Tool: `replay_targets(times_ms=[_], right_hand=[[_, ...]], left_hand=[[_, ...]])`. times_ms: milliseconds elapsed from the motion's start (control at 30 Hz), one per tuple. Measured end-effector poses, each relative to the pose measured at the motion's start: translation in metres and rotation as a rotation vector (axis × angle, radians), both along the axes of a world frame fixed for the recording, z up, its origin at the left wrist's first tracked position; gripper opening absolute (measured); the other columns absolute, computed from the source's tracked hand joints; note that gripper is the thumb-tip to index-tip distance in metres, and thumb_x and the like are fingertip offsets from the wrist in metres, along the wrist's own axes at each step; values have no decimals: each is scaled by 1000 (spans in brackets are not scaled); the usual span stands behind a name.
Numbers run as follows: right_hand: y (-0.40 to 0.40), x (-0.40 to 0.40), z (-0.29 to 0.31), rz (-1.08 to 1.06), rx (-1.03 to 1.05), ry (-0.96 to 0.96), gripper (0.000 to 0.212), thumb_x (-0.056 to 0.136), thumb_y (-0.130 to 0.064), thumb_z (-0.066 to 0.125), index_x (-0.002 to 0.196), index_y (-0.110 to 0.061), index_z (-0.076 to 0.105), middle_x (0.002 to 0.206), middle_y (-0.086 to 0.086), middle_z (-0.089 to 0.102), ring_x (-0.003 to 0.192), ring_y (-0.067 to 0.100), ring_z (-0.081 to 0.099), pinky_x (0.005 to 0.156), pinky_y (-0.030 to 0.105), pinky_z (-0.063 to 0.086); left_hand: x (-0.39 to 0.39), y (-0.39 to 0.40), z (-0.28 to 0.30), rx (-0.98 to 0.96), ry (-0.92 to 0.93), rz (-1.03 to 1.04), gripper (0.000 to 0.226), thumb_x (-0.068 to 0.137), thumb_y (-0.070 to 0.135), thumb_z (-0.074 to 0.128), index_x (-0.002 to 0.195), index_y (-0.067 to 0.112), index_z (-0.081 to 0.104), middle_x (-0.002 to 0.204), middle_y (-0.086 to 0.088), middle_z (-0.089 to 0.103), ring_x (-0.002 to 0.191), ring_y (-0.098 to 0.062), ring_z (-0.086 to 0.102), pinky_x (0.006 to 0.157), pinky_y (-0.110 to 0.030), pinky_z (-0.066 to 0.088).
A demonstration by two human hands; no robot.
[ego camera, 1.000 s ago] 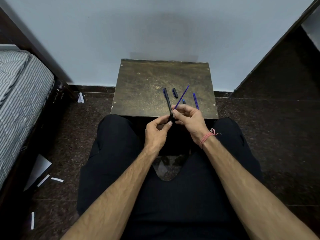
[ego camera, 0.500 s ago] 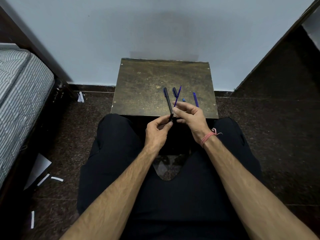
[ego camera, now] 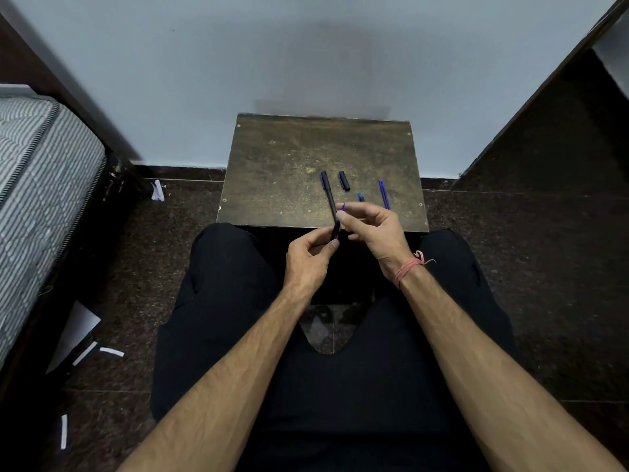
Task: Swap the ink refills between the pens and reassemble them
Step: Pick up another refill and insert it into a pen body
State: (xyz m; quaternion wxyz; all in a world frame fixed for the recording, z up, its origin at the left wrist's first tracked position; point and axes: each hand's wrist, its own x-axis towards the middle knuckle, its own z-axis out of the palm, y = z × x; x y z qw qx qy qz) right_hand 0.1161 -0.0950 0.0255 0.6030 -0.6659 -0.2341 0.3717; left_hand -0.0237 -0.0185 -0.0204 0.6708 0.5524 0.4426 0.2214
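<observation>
Both hands worked a black pen barrel over the near edge of a small table.

The left hand [ego camera: 308, 258] pinched the lower end of the black pen barrel [ego camera: 329, 199] between thumb and forefinger, the barrel pointing toward 12 o'clock over the worn table [ego camera: 272, 172]. The right hand [ego camera: 372, 229] met it from 3 o'clock, thumb and forefinger pressed together on a blue refill [ego camera: 343, 207], only its tip showing just beside the barrel. On the table, a black cap [ego camera: 344, 180] lay at 1 o'clock of the barrel's top, a small blue piece [ego camera: 361, 197] nearer the right hand, and a second blue refill [ego camera: 384, 194] at 3 o'clock of that.
</observation>
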Motion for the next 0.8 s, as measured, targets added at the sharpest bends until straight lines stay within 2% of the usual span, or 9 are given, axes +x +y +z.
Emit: replay_targets(times_ms=[133,200,267,333,433,500,567,700,800], right_hand=[[1,-1,-1,-44,-19,-2,20,95,-21,84,110,-8,84,101,0,83,87,6,75,74,22,57],[1,-1,1,-18,-14,-16,23,94,-22,84,115,-12,83,102,-2,82,87,5,75,74,21,58],[0,1,3,-10,-12,-37,29,96,-25,83,124,-18,80,110,-3,80,93,11,78,78,26,61],[0,5,1,-42,-94,-206,34,98,-30,81,132,-26,77,122,-2,76,109,22,77,93,37,63],[-4,13,-10,-37,-305,-675,44,99,-31,76,142,-25,71,152,0,63,142,19,59,119,31,44],[-6,14,-15,15,-422,-787,49,102,-33,70,150,-25,64,171,0,43,152,21,48,121,34,39],[-6,14,-21,74,-490,-831,53,105,-35,64,157,-28,56,177,-4,30,155,23,45,120,39,41],[-2,15,-30,187,-589,-904,61,107,-39,57,165,-29,41,180,-2,21,153,33,46,119,48,43],[2,16,-30,243,-656,-980,61,109,-42,54,167,-29,39,180,-1,22,147,37,51,117,51,45]], left_hand=[[0,0,0,8,8,-4,34,100,7,79,132,18,80,123,-2,83,119,-19,78,112,-49,60],[0,-1,1,3,10,-5,34,100,7,79,134,17,80,125,-4,83,120,-20,78,112,-49,60],[0,-1,2,-4,1,-4,34,101,6,78,134,14,80,125,-5,83,120,-21,78,113,-49,59],[0,-1,2,-6,-6,-1,32,101,5,77,131,15,81,123,-2,84,117,-18,79,112,-47,60],[-1,-1,3,-3,-7,0,32,101,5,77,130,16,82,122,0,84,116,-15,79,111,-46,61],[0,-2,4,1,-10,-1,32,101,5,78,130,16,81,122,0,84,116,-15,79,111,-46,61],[0,-3,4,2,-8,-3,31,101,6,78,130,17,82,122,1,84,116,-15,79,110,-46,61],[-3,-3,4,7,8,-19,31,100,11,80,131,20,82,124,3,83,118,-14,78,110,-46,61],[-5,-3,5,6,2,-15,31,100,10,80,130,19,82,122,2,84,117,-15,79,109,-45,62]])
